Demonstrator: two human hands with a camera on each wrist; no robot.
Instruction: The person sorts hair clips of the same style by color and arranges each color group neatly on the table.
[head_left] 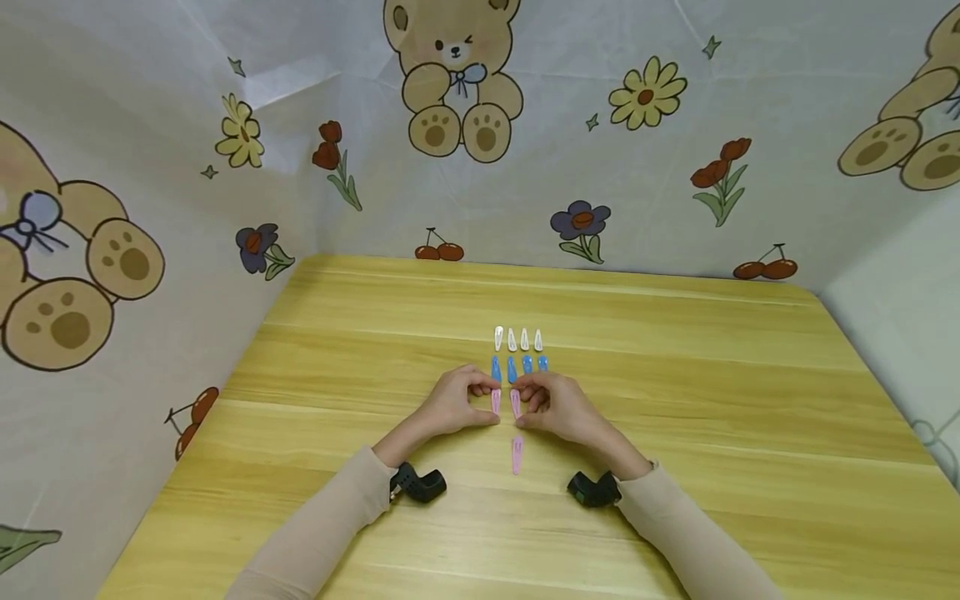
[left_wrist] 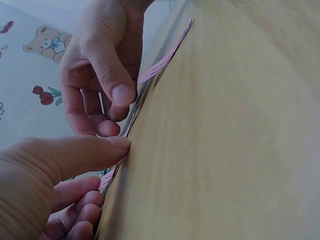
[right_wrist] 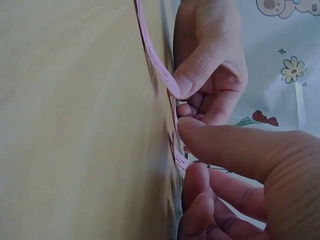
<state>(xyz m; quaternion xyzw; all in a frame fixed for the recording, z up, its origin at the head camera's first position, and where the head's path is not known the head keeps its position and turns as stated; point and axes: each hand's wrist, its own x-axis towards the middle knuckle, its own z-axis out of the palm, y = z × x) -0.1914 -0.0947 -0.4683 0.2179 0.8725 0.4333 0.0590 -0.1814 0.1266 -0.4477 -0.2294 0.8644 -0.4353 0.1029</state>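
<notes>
My left hand (head_left: 456, 403) holds a pink snap hair clip (head_left: 496, 402) lengthwise, thumb at its near end and index finger at its far end. Mirroring it, my right hand (head_left: 558, 407) has thumb and index finger at the two ends of a second pink hair clip (head_left: 515, 403). Both clips lie at the table surface, side by side with a small gap. Nearer to me, a third pink hair clip (head_left: 517, 455) lies by itself. Just beyond the fingers is a row of several blue hair clips (head_left: 512, 370), the right ones partly hidden by my right hand.
Farther back, several white hair clips (head_left: 525, 340) form another row. Everything lies on a wood-grain table (head_left: 360, 333). A printed cloth (head_left: 555, 167) with bears and flowers rises behind and beside the table. Black wrist devices (head_left: 423, 485) sit under both forearms.
</notes>
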